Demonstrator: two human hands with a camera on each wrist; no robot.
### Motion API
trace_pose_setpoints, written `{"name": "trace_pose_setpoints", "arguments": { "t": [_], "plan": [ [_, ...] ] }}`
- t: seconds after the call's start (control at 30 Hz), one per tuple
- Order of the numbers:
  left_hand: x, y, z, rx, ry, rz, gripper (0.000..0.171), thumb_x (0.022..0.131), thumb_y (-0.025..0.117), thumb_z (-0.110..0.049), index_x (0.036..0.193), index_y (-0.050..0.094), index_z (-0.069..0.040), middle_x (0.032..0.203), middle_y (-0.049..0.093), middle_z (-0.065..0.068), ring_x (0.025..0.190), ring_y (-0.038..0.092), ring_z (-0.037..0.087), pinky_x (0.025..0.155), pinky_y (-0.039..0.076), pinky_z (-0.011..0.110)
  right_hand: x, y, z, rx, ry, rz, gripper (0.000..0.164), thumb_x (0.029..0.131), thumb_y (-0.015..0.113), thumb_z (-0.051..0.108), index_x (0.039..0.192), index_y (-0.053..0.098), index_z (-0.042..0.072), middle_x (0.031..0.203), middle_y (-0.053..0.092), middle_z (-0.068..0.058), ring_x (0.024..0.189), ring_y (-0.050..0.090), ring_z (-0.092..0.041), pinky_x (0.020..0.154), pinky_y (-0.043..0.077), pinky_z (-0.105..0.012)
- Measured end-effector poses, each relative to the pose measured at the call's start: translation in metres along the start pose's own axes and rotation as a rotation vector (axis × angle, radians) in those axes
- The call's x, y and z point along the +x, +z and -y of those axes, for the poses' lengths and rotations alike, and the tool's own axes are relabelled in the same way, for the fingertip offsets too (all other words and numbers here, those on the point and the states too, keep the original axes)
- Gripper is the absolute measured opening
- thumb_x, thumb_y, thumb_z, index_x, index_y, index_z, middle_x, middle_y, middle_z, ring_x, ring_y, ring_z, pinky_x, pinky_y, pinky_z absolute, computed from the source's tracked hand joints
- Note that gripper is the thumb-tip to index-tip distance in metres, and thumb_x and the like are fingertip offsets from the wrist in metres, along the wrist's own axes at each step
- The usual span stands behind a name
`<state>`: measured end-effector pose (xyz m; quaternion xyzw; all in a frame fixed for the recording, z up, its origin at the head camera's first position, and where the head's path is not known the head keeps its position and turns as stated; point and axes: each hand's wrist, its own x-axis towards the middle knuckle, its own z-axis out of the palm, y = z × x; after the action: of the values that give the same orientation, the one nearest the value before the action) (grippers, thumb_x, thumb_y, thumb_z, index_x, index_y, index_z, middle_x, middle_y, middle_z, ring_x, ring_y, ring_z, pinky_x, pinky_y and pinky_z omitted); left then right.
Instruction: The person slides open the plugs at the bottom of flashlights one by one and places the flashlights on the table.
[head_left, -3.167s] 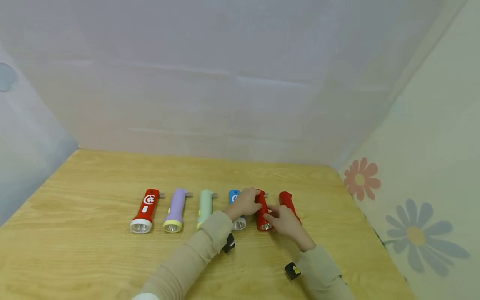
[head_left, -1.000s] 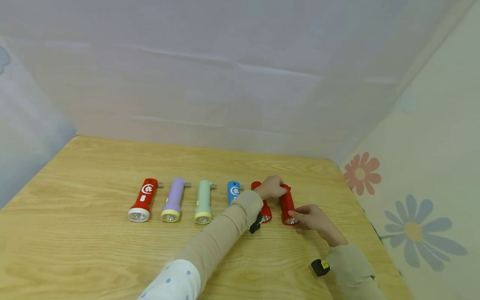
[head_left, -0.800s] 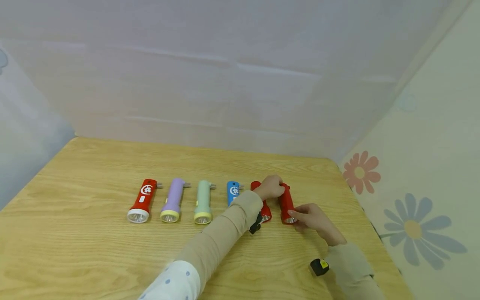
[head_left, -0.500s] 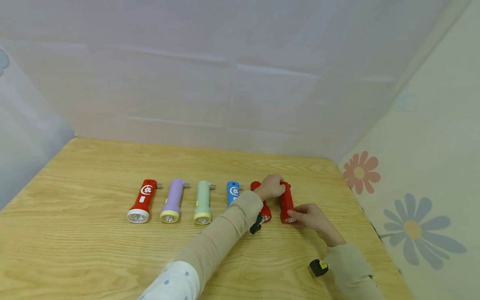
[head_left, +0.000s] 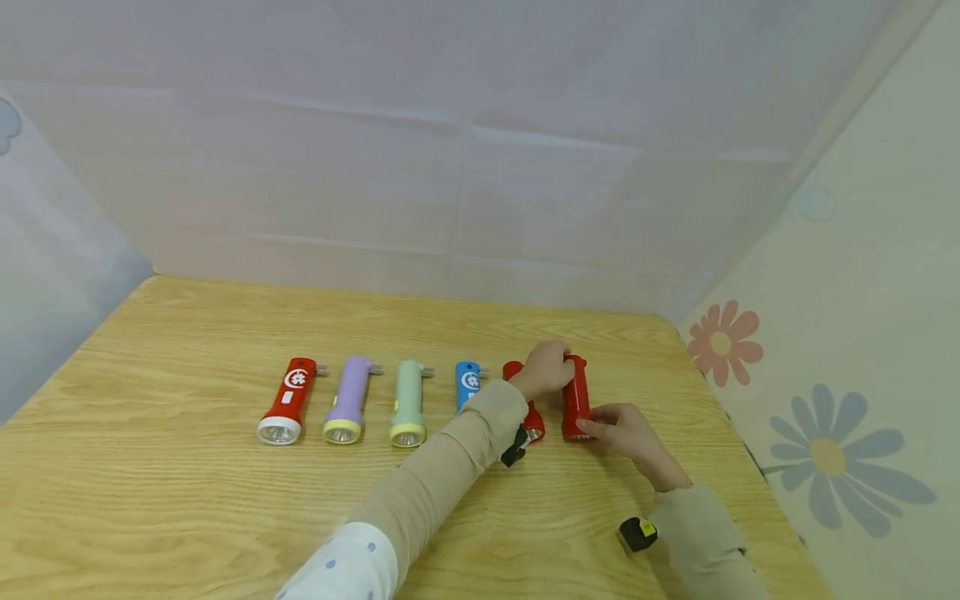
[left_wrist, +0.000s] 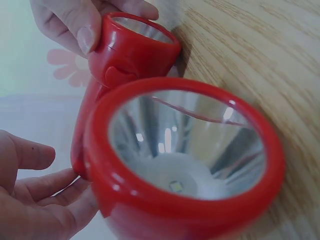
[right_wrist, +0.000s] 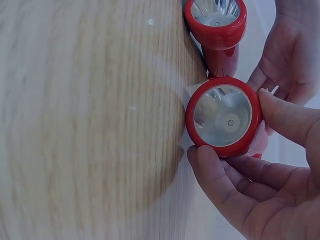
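In the head view the rightmost red flashlight (head_left: pixel 577 398) lies at the end of a row, its lens end toward me. My right hand (head_left: pixel 624 433) pinches its head between thumb and fingers, seen closely in the right wrist view around the red rim (right_wrist: pixel 192 117). My left hand (head_left: pixel 545 367) is at the tail; in the left wrist view its fingertips (left_wrist: pixel 70 176) touch the tail while the thumb (left_wrist: pixel 37 154) stands apart. Just left lies another red flashlight (head_left: pixel 534 425), partly hidden by my left hand and wrist; its wide lens rim (left_wrist: pixel 100 135) fills the left wrist view.
Leftward in the row are a blue flashlight (head_left: pixel 467 383) partly behind my left sleeve, a mint one (head_left: pixel 407 400), a purple one (head_left: pixel 351 396) and a red-and-white one (head_left: pixel 291 396). All lie on a wooden table (head_left: pixel 187 500); a draped cloth wall (head_left: pixel 450 167) rises behind.
Both hands have moved right, from the neighbouring red flashlight to the rightmost one. That flashlight, slanted before, now lies straighter, and has shifted slightly away from me in the last half second.
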<state>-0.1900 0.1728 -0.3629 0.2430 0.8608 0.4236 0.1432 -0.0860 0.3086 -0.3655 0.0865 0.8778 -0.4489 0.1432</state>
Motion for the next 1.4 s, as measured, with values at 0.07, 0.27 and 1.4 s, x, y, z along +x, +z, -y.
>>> {"name": "trace_pose_setpoints", "arguments": {
  "t": [0.07, 0.27, 1.4],
  "plan": [
    [-0.001, -0.001, -0.002, -0.013, 0.004, -0.009, 0.019, 0.09, 0.049, -0.006, 0.098, 0.063, 0.002, 0.077, 0.059, 0.007, 0.06, 0.047, 0.012, 0.053, 0.04, 0.018, 0.0, 0.0, 0.0, -0.002, -0.003, -0.006, 0.043, 0.087, 0.062, 0.017, 0.112, 0.053, -0.016, 0.097, 0.062, -0.019, 0.08, 0.063, -0.026, 0.071, 0.052, -0.037],
    [-0.002, -0.004, -0.005, -0.026, 0.029, -0.026, 0.018, 0.091, 0.048, -0.007, 0.09, 0.064, 0.002, 0.066, 0.052, 0.005, 0.052, 0.041, 0.01, 0.047, 0.035, 0.018, 0.001, 0.0, 0.0, 0.002, -0.028, -0.021, 0.04, 0.086, 0.063, 0.015, 0.11, 0.054, -0.016, 0.094, 0.063, -0.016, 0.078, 0.061, -0.024, 0.069, 0.052, -0.034],
    [-0.009, -0.01, -0.02, -0.085, 0.17, -0.091, 0.016, 0.09, 0.052, -0.005, 0.097, 0.066, -0.003, 0.098, 0.064, 0.007, 0.076, 0.056, 0.011, 0.057, 0.044, 0.015, 0.005, -0.001, -0.001, -0.028, -0.076, -0.052, 0.04, 0.079, 0.07, 0.011, 0.108, 0.057, -0.012, 0.097, 0.063, -0.017, 0.079, 0.059, -0.021, 0.068, 0.05, -0.032]
  ]
}}
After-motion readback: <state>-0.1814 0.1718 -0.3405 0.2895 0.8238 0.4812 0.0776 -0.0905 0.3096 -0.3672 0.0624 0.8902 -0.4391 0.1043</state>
